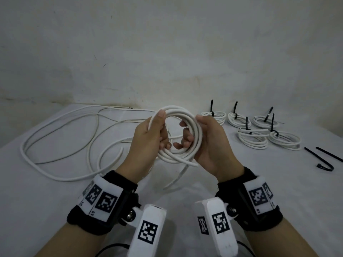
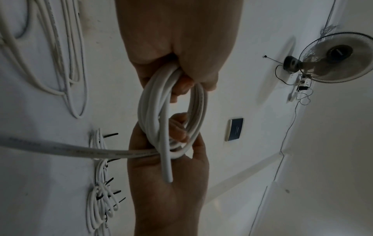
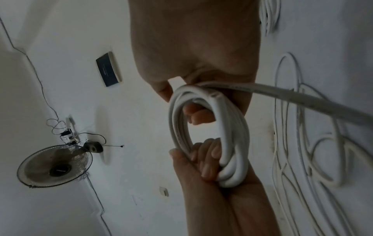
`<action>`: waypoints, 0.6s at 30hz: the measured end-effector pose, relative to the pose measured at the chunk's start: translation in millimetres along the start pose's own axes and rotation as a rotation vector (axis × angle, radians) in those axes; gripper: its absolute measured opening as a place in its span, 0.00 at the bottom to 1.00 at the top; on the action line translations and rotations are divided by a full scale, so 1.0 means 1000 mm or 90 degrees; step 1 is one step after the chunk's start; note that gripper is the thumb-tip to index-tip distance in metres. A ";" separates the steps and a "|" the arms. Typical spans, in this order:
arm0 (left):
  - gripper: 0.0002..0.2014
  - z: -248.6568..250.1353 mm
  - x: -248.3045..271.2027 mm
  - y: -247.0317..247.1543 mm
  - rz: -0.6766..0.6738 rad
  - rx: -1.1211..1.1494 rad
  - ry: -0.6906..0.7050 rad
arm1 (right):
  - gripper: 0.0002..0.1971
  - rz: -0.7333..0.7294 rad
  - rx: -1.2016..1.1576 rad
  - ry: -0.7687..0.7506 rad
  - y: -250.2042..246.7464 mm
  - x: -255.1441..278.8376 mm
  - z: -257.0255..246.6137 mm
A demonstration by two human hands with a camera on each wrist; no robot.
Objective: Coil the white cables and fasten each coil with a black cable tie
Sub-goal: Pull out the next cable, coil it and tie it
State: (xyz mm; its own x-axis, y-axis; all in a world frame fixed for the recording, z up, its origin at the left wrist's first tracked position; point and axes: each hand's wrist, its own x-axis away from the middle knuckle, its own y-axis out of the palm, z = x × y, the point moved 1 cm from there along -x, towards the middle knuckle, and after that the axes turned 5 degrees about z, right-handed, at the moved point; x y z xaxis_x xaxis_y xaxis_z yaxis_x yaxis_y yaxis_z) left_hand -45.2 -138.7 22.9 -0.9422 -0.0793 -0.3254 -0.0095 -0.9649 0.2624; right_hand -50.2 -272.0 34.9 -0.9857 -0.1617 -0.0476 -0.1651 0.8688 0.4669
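I hold a coil of white cable upright above the white table, between both hands. My left hand grips the coil's left side, thumb on top and fingers curled through the ring. My right hand grips the right side, its fingers hooked through the middle. A short free end sticks out at the bottom of the coil. In the left wrist view the coil has a cut end that hangs down and a strand that trails off to the left. Two black cable ties lie loose at the right.
Long loose white cables sprawl over the left half of the table. Several coils with black ties lie at the back right. A bare wall stands close behind the table. A fan shows in the wrist views.
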 end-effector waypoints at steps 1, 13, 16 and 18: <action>0.21 0.000 0.001 0.001 -0.008 -0.010 0.005 | 0.26 0.001 0.003 0.008 0.000 0.001 0.000; 0.20 -0.004 0.004 0.004 -0.004 -0.009 0.008 | 0.31 0.089 0.060 -0.030 0.006 0.004 0.003; 0.20 -0.005 0.007 0.008 -0.026 -0.022 0.025 | 0.30 0.163 0.159 -0.103 0.009 0.007 0.003; 0.20 -0.005 0.006 0.008 -0.052 -0.026 0.022 | 0.29 0.206 0.190 -0.128 0.009 0.006 0.004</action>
State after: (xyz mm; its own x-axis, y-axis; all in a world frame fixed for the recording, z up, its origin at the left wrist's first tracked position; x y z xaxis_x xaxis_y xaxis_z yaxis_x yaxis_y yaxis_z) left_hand -49.3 -148.5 18.7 -0.9266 -0.0082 -0.3761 -0.0713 -0.9778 0.1971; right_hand -58.2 -263.1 35.4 -0.9704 0.2066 -0.1252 0.1770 0.9607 0.2136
